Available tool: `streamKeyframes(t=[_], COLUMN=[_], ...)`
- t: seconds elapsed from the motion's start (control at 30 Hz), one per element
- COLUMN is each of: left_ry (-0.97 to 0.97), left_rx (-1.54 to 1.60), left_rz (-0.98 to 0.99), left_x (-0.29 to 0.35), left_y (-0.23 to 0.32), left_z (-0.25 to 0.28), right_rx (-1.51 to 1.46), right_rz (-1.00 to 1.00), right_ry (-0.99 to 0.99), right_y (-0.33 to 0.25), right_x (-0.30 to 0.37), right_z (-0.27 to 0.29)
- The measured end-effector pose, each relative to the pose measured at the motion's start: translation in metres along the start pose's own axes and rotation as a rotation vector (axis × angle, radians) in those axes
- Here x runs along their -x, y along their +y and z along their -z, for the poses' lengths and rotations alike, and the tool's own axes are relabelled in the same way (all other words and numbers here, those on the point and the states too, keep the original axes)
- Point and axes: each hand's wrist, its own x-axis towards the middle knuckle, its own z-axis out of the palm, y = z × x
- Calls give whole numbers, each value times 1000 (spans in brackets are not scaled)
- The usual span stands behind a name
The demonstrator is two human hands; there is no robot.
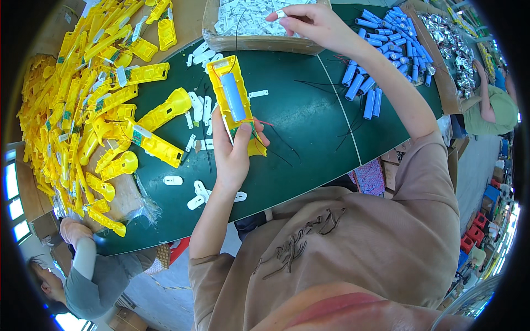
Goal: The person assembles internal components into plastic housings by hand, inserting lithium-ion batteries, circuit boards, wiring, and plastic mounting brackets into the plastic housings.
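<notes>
Yellow plastic: the housing [217,84] in my left hand's [231,160] grip should be light, stiff; I'd hold its sides; my right hand [313,23] seems to pinch a white piece [280,13]

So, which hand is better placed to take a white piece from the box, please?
Probably the right hand: it is over the box of white pieces, while the left hand is occupied, gripping the yellow casing with its blue cell.

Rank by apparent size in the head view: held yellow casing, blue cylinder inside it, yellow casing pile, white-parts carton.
1. Yellow casing pile
2. White-parts carton
3. Held yellow casing
4. Blue cylinder
</notes>
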Motion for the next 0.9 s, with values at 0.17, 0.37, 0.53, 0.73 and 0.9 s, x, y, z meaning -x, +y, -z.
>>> streamKeyframes(t=[0.17,0.37,0.53,0.73,0.9], left_ry=[-56,-108,-161,-133,-140], left_rx=[35,-35,-3,-109,-242], left_rz=[-26,-104,-172,-212,-198], left_x=[3,7,14,19,20], left_y=[2,2,-4,0,-6], left_z=[-2,-9,-9,-7,-9], right_rx=[-270,-503,-518,-506,-359], right_rz=[118,49,91,116,38], right_ry=[-12,29,122,146,107], right_y=[-19,-32,-31,-41,-50], right_x=[40,60,58,59,54], right_z=[-22,-41,-54,-55,-55])
